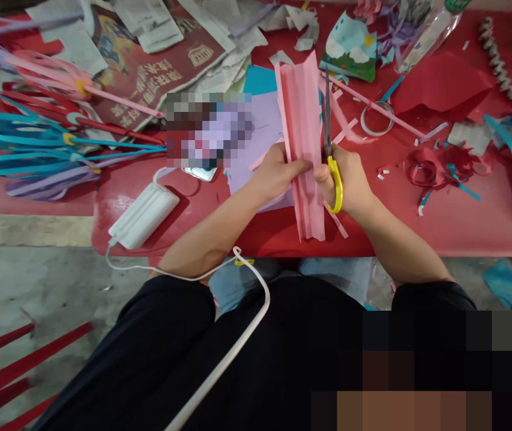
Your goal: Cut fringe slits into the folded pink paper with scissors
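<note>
My left hand point(278, 175) grips a folded sheet of pink paper point(303, 114) by its left side, the thumb lying across the front. The sheet stands lengthwise before me, creased along its length. In my right hand point(350, 179) is a pair of scissors point(335, 185) with yellow handles. Their blades point away from me, along the paper's right edge, and look close together. My right thumb is at the handle, close to the paper. Beneath the pink sheet lie purple paper point(256, 155) and a piece of blue paper point(262, 79). Thin pink strips point(348, 131) lie beside the scissors.
A white power bank point(144, 214) with a cable lies at the left front. Paper-strip lanterns on sticks point(35, 143) fill the left. Newspaper point(148, 60) covers the back. A tape roll point(376, 118), plastic bottle point(433, 36) and red scraps point(430, 167) are on the right.
</note>
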{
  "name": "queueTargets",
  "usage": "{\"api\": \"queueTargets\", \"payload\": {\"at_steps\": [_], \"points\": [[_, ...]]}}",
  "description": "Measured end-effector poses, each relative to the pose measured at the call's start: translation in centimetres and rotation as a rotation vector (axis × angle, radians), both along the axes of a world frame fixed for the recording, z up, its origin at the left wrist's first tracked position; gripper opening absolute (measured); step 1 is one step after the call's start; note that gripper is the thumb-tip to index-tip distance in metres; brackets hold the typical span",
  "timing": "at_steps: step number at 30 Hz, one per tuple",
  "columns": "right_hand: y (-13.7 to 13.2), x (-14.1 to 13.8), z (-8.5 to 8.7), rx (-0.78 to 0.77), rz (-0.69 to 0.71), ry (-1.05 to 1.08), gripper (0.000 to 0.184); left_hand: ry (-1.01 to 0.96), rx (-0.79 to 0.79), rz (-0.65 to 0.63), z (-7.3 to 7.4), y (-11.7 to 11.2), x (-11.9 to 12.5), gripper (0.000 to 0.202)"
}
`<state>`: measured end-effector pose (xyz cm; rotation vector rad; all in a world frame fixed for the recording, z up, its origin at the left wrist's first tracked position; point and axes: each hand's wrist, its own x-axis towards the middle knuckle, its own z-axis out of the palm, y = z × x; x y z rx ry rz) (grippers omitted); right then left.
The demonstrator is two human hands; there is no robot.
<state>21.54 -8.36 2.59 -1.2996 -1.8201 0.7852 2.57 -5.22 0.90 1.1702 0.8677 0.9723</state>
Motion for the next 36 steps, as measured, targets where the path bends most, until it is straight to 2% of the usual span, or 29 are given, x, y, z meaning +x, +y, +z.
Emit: {"api": "queueTargets", "payload": {"at_steps": [4,8,10,14,18,23,31,36], "points": [[0.4,0.1,-0.8,0.007,-0.009,-0.046,0.083,0.008,0.008,0.078,-0.2,0.1,-0.3,0.026],[0.4,0.0,-1.3,-0.018,-0.012,-0.031,0.083,0.012,0.012,0.061,-0.2,0.1,-0.4,0.024],[0.3,0.0,-1.0,-0.008,-0.016,-0.016,0.085,0.029,0.009,0.016,-0.2,0.1,-0.4,0.024],[0.1,-0.1,-0.2,0.005,-0.035,0.045,0.089,0.045,0.011,-0.095,-0.6,-0.1,-0.4,0.037],[0.0,-0.1,0.1,-0.029,-0.061,0.074,0.089,0.041,-0.021,-0.095,-0.8,-0.4,-0.3,0.031],[-0.1,-0.4,-0.2,0.0,-0.09,0.101,0.088,0.005,-0.029,-0.114,-1.0,-0.5,-0.1,0.024],[-0.1,-0.7,-0.7,-0.038,-0.14,0.093,0.087,-0.013,0.005,-0.114,-2.3,-0.2,-0.1,0.025],[0.1,-1.2,0.1,-0.037,-0.173,0.188,0.077,0.011,0.034,-0.089,-2.2,-0.1,0.2,0.024]]}}
